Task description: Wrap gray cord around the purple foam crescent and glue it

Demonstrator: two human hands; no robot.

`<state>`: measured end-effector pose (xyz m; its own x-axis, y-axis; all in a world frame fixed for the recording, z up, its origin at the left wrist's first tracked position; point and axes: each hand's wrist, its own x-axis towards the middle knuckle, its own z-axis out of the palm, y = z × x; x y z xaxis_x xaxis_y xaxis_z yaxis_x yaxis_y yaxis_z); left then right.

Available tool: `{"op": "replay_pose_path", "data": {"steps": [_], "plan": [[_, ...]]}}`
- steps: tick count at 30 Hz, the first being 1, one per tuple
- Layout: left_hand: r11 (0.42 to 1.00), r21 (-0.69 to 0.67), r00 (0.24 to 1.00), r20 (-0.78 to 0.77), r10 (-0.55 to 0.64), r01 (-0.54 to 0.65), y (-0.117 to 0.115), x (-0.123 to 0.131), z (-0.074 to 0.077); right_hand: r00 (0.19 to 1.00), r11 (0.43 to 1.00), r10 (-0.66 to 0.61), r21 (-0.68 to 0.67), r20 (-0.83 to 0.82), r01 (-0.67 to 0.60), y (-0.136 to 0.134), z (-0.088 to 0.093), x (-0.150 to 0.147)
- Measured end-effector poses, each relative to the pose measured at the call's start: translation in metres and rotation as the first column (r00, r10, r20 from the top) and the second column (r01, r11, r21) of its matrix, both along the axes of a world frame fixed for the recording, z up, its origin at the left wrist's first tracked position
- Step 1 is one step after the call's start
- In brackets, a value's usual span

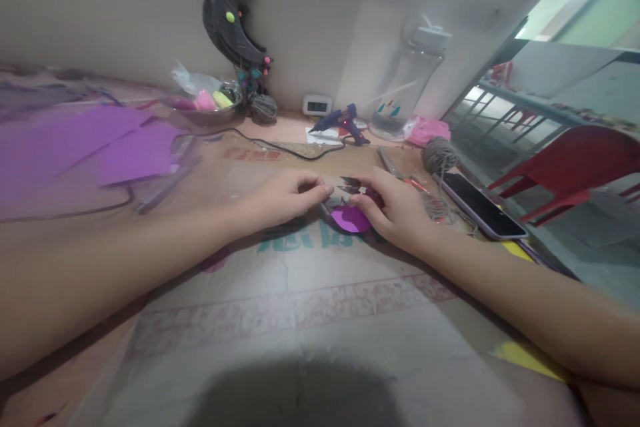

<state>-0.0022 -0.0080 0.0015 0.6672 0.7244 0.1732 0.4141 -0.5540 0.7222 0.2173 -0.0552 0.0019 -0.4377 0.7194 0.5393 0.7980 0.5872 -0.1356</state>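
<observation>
Both my hands rest on the cardboard-covered table (310, 307), meeting at its middle. My left hand (287, 197) has its fingers curled and pinched onto the edge of a small dark craft piece (345, 188). My right hand (395, 207) is closed on the same piece from the other side, its fingertips pressed on it. A round purple foam disc (350, 219) lies just under and between the two hands, touching my right hand's fingers.
Purple foam sheets (100, 147) lie at the left. A blue glue gun (343, 121), a bowl of coloured bits (205, 105), scissors (400, 173), a twine ball (440, 155) and a phone (480, 207) sit behind and right. A red chair (575, 167) stands beyond the edge.
</observation>
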Motion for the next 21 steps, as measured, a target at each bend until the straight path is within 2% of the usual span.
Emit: {"op": "replay_pose_path", "data": {"steps": [8, 15, 21], "plan": [[0.998, 0.02, 0.997, 0.052, 0.053, -0.054, 0.0001, -0.0004, -0.0013, 0.998, 0.997, -0.064, -0.032, 0.007, 0.064, -0.0003, 0.0, -0.0002], [0.999, -0.034, 0.999, 0.045, 0.005, -0.003, -0.0003, -0.0001, -0.0004, 0.998, 0.997, -0.06, -0.05, 0.006, 0.06, 0.0009, -0.0009, -0.0008], [1.0, -0.014, 0.998, 0.055, -0.01, 0.01, 0.0024, 0.0, -0.0028, 0.999, 0.999, -0.011, -0.036, -0.03, 0.01, 0.0007, -0.0003, 0.0001]]}}
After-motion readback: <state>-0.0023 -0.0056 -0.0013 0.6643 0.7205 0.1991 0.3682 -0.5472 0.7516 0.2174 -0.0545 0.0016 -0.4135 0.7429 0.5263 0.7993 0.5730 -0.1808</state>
